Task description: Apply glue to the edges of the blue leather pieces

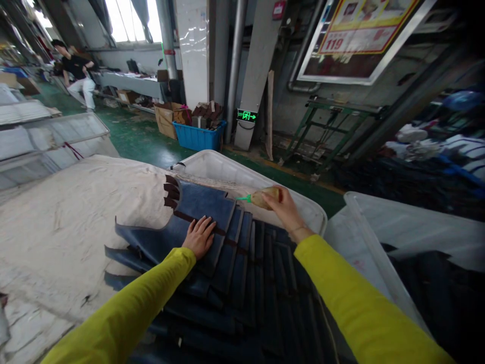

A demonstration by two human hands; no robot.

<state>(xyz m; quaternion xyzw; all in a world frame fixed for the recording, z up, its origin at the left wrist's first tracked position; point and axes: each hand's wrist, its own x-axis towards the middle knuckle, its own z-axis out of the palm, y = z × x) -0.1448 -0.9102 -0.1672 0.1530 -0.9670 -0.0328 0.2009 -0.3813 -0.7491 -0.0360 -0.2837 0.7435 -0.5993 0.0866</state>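
Observation:
Several dark blue leather-like pieces (202, 198) lie overlapped in a fanned stack, with brown strips across them and brown tabs (171, 192) at the far left end. My left hand (199, 236) rests flat on the upper piece, fingers spread. In my right hand (283, 208) is a yellowish squeeze bottle (261, 197) with a thin green nozzle, held on its side. The nozzle points left and its tip is close to the right edge of the upper piece; whether they touch I cannot tell. My fingers hide the rear of the bottle.
Pale cloth (91, 197) covers the surface under the stack. A white plastic bin (242, 174) stands just beyond, another white bin (364, 242) at right. Farther off are a blue crate (199, 136), cardboard box (165, 121), green metal frame (329, 121) and a seated person (78, 76).

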